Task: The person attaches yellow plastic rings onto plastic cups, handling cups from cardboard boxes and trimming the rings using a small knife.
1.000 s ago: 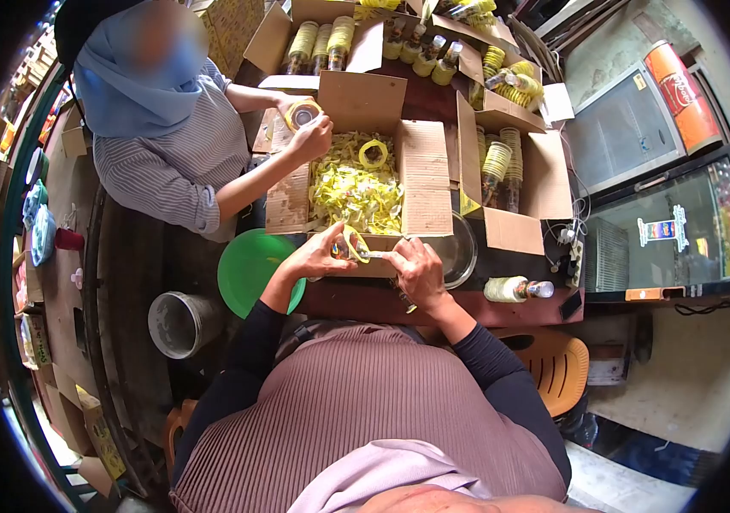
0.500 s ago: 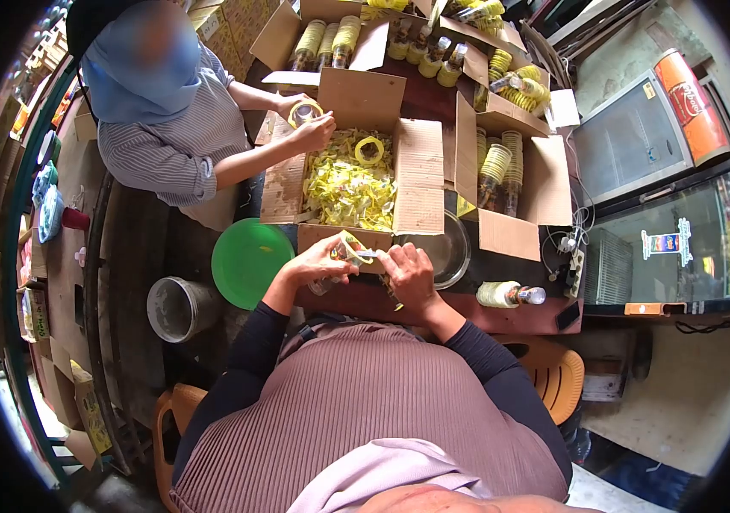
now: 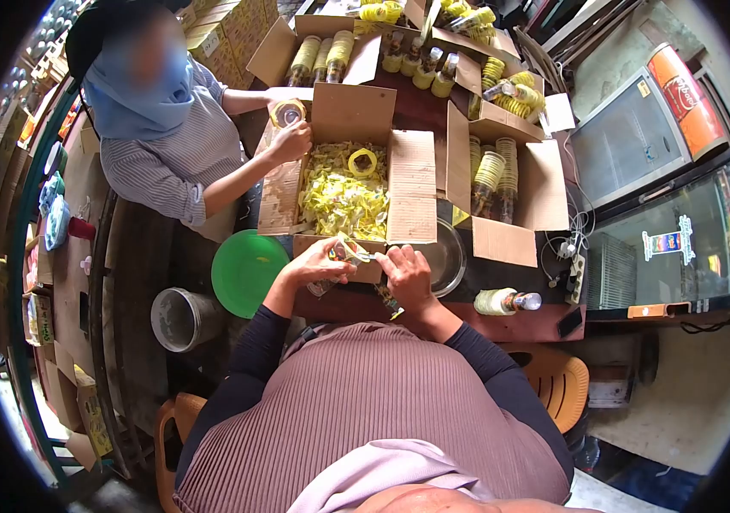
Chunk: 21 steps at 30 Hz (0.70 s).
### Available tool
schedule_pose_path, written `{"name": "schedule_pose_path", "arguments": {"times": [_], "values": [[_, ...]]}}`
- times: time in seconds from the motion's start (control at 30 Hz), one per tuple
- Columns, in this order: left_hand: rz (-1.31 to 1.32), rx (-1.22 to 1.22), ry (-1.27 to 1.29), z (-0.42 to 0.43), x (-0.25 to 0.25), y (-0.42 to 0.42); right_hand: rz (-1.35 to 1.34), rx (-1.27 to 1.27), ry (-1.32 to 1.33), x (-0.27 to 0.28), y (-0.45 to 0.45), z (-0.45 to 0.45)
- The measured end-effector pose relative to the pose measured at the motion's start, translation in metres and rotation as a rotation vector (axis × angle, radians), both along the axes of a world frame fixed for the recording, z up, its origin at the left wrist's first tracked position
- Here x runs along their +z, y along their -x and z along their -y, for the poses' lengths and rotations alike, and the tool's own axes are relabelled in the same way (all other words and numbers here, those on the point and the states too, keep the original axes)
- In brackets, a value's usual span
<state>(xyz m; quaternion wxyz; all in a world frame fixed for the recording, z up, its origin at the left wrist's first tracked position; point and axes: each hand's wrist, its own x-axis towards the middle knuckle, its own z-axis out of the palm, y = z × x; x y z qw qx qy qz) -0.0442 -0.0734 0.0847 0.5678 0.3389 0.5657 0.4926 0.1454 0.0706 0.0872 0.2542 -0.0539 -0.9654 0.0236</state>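
Observation:
My left hand (image 3: 318, 263) is closed around a clear plastic cup with a yellow rim (image 3: 350, 250), tilted in front of the open carton. A small blade-like tool (image 3: 368, 256) touches the rim; my right hand (image 3: 409, 275) grips its other end. Below my right palm hangs a colourful strip (image 3: 389, 301), too small to make out. Just beyond my hands, the open cardboard box (image 3: 412, 188) holds yellow scraps (image 3: 339, 201) with a yellow ring (image 3: 362, 162) on top. Across the table a person (image 3: 160, 137) holds another yellow-rimmed cup (image 3: 287, 113) in both hands.
A green basin (image 3: 250, 272) and a grey bucket (image 3: 184, 319) are at the left. Right of my hands are a metal bowl (image 3: 446, 256) and a lying bottle with yellow rings (image 3: 506, 301). More boxes (image 3: 502, 239) with ringed stacks stand behind, beside a glass cooler (image 3: 664, 256).
The camera view has shifted slightly. My hands stay together at the cup, with small movements of the tool along its rim. The other person's cup has turned and moved a little left.

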Motion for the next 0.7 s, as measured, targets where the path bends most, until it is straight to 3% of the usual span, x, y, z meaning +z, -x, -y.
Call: {"name": "schedule_pose_path", "arguments": {"times": [0.33,0.53,0.7], "values": [[0.084,0.093,0.025,-0.015,-0.022,0.008,-0.074,-0.168,0.231,-0.027,0.023,-0.003],[0.145,-0.009,0.154,-0.018,-0.023,0.013,-0.081,0.028,0.075,-0.029,0.018,-0.016],[0.235,0.136,0.068,-0.021,-0.037,0.008,-0.012,-0.277,0.427,-0.046,0.030,-0.004]]}}
